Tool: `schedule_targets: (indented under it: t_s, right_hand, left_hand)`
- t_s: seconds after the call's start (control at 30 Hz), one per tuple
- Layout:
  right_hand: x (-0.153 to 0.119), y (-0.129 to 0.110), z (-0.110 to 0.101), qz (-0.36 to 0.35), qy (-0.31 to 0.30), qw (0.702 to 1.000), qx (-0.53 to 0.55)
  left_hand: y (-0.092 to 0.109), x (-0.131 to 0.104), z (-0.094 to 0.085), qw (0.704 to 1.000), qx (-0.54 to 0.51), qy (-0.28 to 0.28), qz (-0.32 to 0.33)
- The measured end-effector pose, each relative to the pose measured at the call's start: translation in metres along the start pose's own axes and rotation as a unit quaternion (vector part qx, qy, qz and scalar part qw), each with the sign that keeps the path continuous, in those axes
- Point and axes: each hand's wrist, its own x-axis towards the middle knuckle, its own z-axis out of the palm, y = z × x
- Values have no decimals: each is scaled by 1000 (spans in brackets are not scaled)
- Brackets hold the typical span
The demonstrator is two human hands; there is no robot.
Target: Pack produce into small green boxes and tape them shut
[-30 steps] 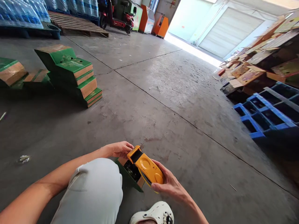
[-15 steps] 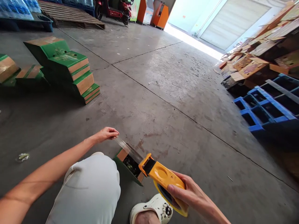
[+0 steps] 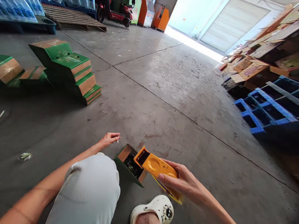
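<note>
Your left hand (image 3: 112, 137) is out beyond your knee, its fingertips pinched on a small whitish scrap (image 3: 118, 141), too small to make out clearly. Your right hand (image 3: 174, 177) is wrapped around a yellow tape dispenser (image 3: 155, 165); its palm and fingers hide the back end, and most of your fingers are lost behind the body. The tape roll is mostly covered, with only a yellow rim showing underneath.

Between your hands, the open green box (image 3: 125, 170) sits low, near the floor (image 3: 163, 124). The dispenser's front end covers part of its right side, and you cannot tell from here whether the two touch. The dark, shiny contents are too shadowed to name, and your pale trouser leg (image 3: 88, 186) stands just beside the box's left end. What the box rests on is lost in shadow. Your white clog (image 3: 163, 205) is cut off by the bottom edge.

Farther off, the lower sides of the stacked green cartons (image 3: 72, 60) sink into darkness. The top edge crops the red scooter (image 3: 114, 14) and the bottled water (image 3: 18, 12), while the cardboard pile (image 3: 253, 70) runs off the right edge.
</note>
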Motion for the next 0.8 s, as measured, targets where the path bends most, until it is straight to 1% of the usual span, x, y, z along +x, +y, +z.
schedule_targets:
  t_s: [0.1,0.17,0.23,0.3,0.4,0.53,0.63,0.8]
  right_hand:
    - [19,-26,9,-8,-27,1000,-4]
    - [34,-42,15,-18,-47,999,-8]
    - [52,-55,22,-20,-58,998,-14]
    - [67,-62,28,-16,-65,998,-23]
    - [82,-63,34,-5,-72,997,-28]
    - [89,-56,36,21,-60,998,-26]
    - [92,-50,38,36,-47,998,-19]
    - [98,-43,45,46,-46,997,-32]
  left_hand:
    - [-17,8,-11,998,-52,4,-36]
    - [-29,12,-18,997,-61,1,-50]
    - [-40,17,-20,997,-57,0,-46]
    - [-51,23,-17,998,-51,12,-41]
    - [-65,33,-5,997,-54,29,-41]
    - [-82,43,14,996,-72,37,-35]
    - [-91,45,23,996,-77,37,-27]
    - [-102,42,32,997,-54,40,-26]
